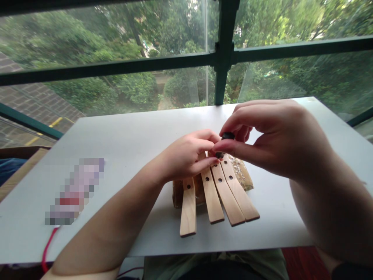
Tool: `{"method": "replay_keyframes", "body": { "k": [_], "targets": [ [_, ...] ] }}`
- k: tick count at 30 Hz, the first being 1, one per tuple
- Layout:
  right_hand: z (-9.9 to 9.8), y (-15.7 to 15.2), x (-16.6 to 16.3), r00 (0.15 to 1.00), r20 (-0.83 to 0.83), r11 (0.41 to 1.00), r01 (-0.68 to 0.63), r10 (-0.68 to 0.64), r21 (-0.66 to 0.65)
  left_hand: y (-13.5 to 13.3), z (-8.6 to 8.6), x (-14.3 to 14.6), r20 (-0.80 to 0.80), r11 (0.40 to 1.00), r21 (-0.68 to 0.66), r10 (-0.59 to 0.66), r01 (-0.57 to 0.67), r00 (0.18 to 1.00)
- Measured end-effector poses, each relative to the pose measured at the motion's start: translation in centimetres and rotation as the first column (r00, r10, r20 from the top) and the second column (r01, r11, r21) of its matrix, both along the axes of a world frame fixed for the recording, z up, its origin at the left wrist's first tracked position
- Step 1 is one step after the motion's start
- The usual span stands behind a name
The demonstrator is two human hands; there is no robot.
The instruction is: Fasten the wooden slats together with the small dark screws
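Note:
Above the middle of the table, my right hand [271, 136] pinches a small black cylindrical piece [228, 135] between thumb and fingers. My left hand [195, 151] meets it from the left, thumb and fingertips closed together; what they grip, if anything, is hidden. Right below both hands lie several flat pale wooden handles [214, 202] with dark round rivets or screw heads, fanned toward me. Their far ends rest on a tan, speckled block [246, 181], and my left hand covers part of them.
The white table [122, 136] extends around the block. On its left lies a pixelated, blurred-out object [78, 186] with a pink cord [48, 245] running off the edge. A cardboard box [26, 171] stands at far left. Green-framed windows [223, 50] rise behind the table.

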State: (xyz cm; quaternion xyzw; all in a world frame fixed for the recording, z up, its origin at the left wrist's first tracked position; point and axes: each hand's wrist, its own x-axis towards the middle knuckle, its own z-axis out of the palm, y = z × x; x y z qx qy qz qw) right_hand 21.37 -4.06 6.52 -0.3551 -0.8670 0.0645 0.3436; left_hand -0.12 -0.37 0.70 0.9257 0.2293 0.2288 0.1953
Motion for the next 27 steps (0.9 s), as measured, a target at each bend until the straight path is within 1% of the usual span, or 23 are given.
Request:
{"method": "replay_keyframes", "body": {
  "k": [7, 9, 11, 14, 17, 20, 27],
  "targets": [
    [-0.5, 0.3, -0.2, 0.998, -0.063, 1.0, 0.016, -0.016, 0.006, -0.1, 0.3, 0.0, -0.001, 1.0, -0.006, -0.004, 0.004, 1.0],
    [-0.5, 0.3, -0.1, 0.998, -0.059, 1.0, -0.005, 0.004, -0.011, -0.2, 0.5, 0.0, -0.023, 1.0, -0.021, -0.005, 0.005, 1.0],
    [-0.3, 0.3, 0.1, 0.996, -0.049, 0.996, -0.082, 0.079, -0.045, -0.1, 0.7, 0.1, -0.041, 1.0, -0.02, -0.01, 0.009, 0.999],
    [0.3, 0.3, 0.8, 0.973, -0.032, 0.966, -0.233, 0.231, -0.115, 0.0, 0.6, 0.1, -0.038, 0.999, 0.025, -0.021, 0.022, 0.999],
    [0.5, 0.5, 1.3, 0.951, 0.019, 0.947, -0.307, 0.31, -0.096, 0.1, 0.3, 0.1, -0.037, 0.998, 0.057, -0.013, 0.015, 0.999],
    [0.3, 0.7, 1.4, 0.95, 0.044, 0.95, -0.308, 0.31, -0.06, 0.1, 0.0, 0.1, -0.035, 0.998, 0.061, 0.007, -0.005, 0.999],
    [0.2, 0.3, 0.7, 0.968, 0.065, 0.97, -0.244, 0.244, -0.007, 0.1, -0.1, -0.1, -0.019, 0.997, 0.071, -0.01, 0.011, 1.0]
  ]
}}
